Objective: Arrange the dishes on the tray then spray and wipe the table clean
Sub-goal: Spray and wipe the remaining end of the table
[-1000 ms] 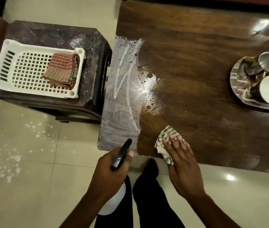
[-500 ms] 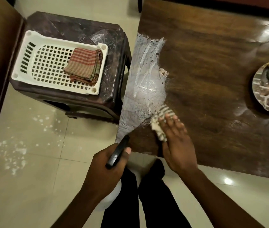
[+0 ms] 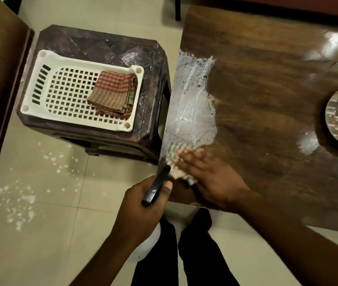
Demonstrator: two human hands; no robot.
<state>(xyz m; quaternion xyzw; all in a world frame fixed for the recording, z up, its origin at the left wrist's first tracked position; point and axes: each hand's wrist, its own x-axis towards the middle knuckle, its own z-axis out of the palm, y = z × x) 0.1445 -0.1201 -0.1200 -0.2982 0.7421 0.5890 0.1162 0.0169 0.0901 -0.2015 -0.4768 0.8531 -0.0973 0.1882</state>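
- Checked cotton, that's the cloth [image 3: 177,162]; it's bunched up at the near left corner of the table [image 3: 267,89], pinned flat under the right hand [image 3: 207,176], fingers spread and pressing down, blurred so I'd guess mid-swipe
- the white foamy patch [image 3: 193,104] sits just beyond the cloth, away from the body; its long axis runs along the table's left edge, so the next stroke probably has to push straight forward up that strip
- right hand is clearly the nearer one to the foam; left hand [image 3: 141,207] is wrapped tight round the spray bottle [image 3: 155,186], black nozzle pointing at the table corner, white body hanging below the fist, just off the table over the floor
- edges: the cloth is right at the left edge and close to the front edge, so a sideways sweep left would likely flick foam onto the floor; there are white specks down there
- open room: loads of bare wood to the right and ahead; the steel tray [image 3: 337,118] is well apart at the far right, mostly cut off by the frame, dishes on it too dark to make out
- a stool [image 3: 102,44] stands beside the left edge, holding a white basket [image 3: 40,79] with a folded red cloth [image 3: 112,92] inside
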